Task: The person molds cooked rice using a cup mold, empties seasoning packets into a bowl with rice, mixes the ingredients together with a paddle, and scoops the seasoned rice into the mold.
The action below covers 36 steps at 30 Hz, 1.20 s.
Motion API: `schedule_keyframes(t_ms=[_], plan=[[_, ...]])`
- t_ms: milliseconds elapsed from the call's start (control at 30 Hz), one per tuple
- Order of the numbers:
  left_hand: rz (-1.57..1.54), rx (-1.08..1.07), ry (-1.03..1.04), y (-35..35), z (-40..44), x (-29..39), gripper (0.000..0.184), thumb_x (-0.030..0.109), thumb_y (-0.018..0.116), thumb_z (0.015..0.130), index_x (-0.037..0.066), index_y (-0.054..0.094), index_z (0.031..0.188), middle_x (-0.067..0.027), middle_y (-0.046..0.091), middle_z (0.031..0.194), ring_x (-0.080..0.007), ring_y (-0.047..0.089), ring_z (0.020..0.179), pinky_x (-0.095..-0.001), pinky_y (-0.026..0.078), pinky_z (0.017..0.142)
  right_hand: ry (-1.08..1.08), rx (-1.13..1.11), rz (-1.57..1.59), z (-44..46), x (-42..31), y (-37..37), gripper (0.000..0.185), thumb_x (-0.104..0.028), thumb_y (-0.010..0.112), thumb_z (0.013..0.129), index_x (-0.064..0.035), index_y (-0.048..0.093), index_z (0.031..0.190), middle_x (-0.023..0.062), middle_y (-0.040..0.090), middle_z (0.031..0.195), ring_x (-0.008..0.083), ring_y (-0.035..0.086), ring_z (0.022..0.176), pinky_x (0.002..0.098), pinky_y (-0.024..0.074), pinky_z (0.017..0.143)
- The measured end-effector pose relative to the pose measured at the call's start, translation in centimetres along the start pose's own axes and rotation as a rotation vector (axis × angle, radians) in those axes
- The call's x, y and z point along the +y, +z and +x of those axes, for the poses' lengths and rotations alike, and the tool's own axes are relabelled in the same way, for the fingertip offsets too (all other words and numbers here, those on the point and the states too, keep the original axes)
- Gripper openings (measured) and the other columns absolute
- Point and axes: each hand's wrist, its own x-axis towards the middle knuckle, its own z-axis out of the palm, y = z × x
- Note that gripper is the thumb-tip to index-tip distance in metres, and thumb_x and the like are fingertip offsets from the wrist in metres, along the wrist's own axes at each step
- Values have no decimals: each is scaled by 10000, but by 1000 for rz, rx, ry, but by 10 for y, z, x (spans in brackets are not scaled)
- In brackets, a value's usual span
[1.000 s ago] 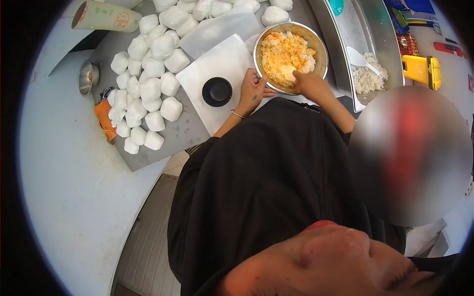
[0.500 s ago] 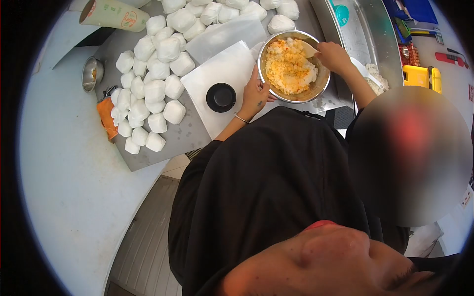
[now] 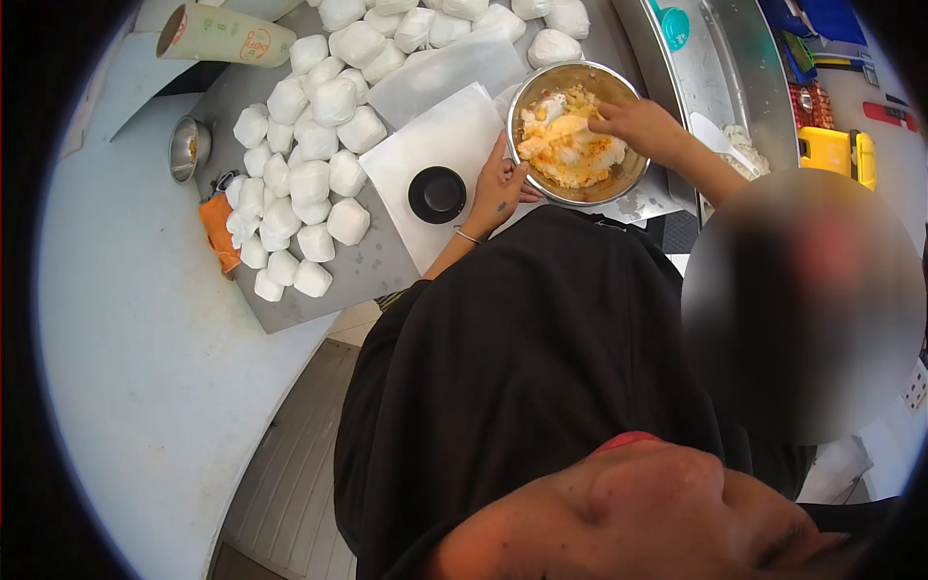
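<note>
A steel mixing bowl [image 3: 634,174] holds white rice [image 3: 590,172] streaked with orange and yellow. My left hand [image 3: 499,189] grips the bowl's near left side, thumb up along the rim and fingers against the outer wall. Over the bowl's right part, my right hand [image 3: 638,130] is closed around a pale rice paddle [image 3: 578,128], whose blade is down in the rice and partly smeared with it. A small black round dish [image 3: 437,194] stands left of my left hand on white paper sheets [image 3: 406,150].
Many white paper-wrapped bundles [image 3: 314,179] cover the left and back of the steel table [image 3: 372,280]. A small metal bowl [image 3: 187,150], an orange cloth [image 3: 218,232] and a printed paper cup [image 3: 227,37] lie farther left. Rightward, a white scoop [image 3: 710,133] rests by more rice [image 3: 746,155].
My right hand has moved left and slightly down over the bowl, pushing the paddle through the rice. The rice is turned over, with more white showing. My left hand keeps its hold.
</note>
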Motion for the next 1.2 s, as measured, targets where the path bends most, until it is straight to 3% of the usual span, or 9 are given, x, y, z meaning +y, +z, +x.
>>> schedule_keyframes(t_ms=[200, 333, 433, 567, 667, 700, 1033, 1133, 1200], plan=[[20, 0, 12, -1, 1, -4, 704, 59, 458, 986, 126, 38, 1547, -133, 611, 900, -221, 700, 680, -291, 611, 579, 247, 149, -35, -56, -40, 5, 333, -92, 555, 833, -191, 554, 1151, 18, 576, 1010, 198, 596, 1027, 338, 510, 734], [19, 15, 3, 0, 0, -3, 703, 57, 458, 985, 130, 41, 1547, -134, 614, 896, -220, 699, 666, -289, 609, 569, 606, 35, 146, -39, -36, -14, 278, -185, 528, 910, -157, 544, 1186, 94, 669, 918, 286, 684, 807, 446, 532, 638], [24, 22, 8, 1, 0, -3, 696, 54, 452, 984, 133, 50, 1547, -135, 615, 893, -218, 697, 652, -287, 607, 559, 614, -24, 296, -36, -51, -31, 284, -224, 493, 962, -124, 534, 1224, 150, 675, 869, 343, 677, 793, 496, 520, 669], [31, 33, 12, 2, 1, -3, 686, 49, 447, 983, 136, 66, 1547, -134, 618, 891, -212, 695, 636, -282, 604, 545, 604, -383, 248, -32, -91, -8, 191, -163, 456, 943, -139, 551, 1107, 157, 688, 862, 334, 693, 820, 464, 535, 647], [6, 38, 19, 3, 1, -4, 688, 44, 450, 980, 129, 68, 1547, -131, 619, 886, -207, 694, 629, -280, 602, 534, 586, -240, 257, -12, -86, 19, 197, -133, 467, 923, -147, 561, 1097, 159, 690, 864, 328, 695, 835, 464, 538, 654], [3, 34, 20, 3, 0, -5, 690, 43, 451, 980, 127, 65, 1547, -130, 619, 884, -206, 693, 627, -281, 602, 532, 629, -307, 250, 2, -85, 13, 248, -138, 470, 916, -144, 648, 1089, 125, 700, 887, 300, 699, 856, 450, 549, 683], [18, 57, 51, 1, 1, -11, 676, 34, 453, 973, 109, 90, 1538, -126, 619, 868, -214, 694, 619, -291, 608, 524, 337, -383, -338, 25, -10, -69, 144, -125, 693, 755, -128, 716, 896, 81, 720, 899, 244, 703, 859, 391, 554, 711], [15, 68, 53, 4, 1, -11, 652, 33, 454, 971, 110, 121, 1527, -128, 614, 857, -220, 696, 617, -304, 616, 529, 247, -436, -192, 9, 7, -36, 186, -160, 707, 752, -93, 704, 925, 107, 711, 897, 266, 698, 858, 392, 552, 736], [-1, 79, 49, 4, 1, -9, 642, 33, 454, 970, 116, 133, 1521, -128, 609, 848, -223, 697, 618, -312, 621, 534, 300, -303, -43, -10, 8, -23, 195, -176, 718, 751, -73, 671, 909, 144, 688, 868, 314, 685, 762, 413, 544, 681]])
